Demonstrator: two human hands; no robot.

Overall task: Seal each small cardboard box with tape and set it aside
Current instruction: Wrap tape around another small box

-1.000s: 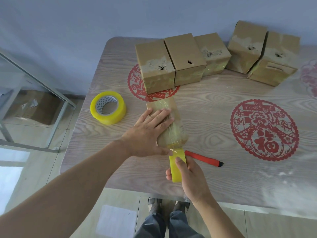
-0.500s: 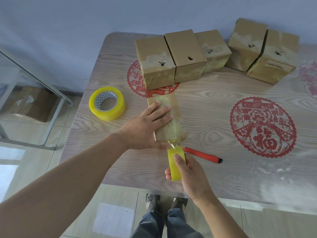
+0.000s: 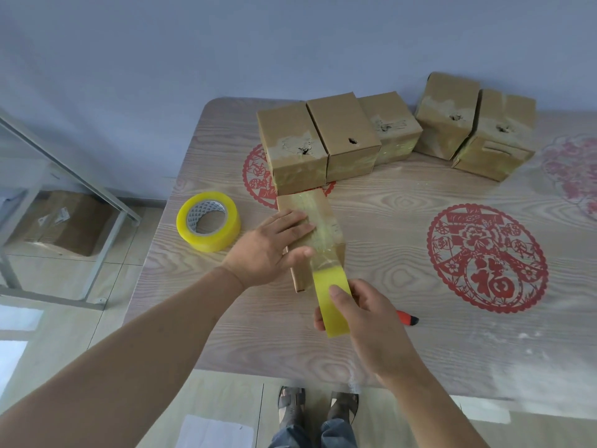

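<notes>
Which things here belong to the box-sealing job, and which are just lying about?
In the job:
- long brown cardboard box under the flat left hand
- yellow tape roll gripped by the right hand
- five brown cardboard boxes at the back

Lying about:
- second yellow tape roll on the wood-grain table
- red-handled cutter
- red paper-cut decoration

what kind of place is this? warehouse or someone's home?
Likely a home or small informal packing spot, not a warehouse: a wood-grain table with red paper-cut decorations, a few taped boxes against a plain wall, tiled floor.
</notes>
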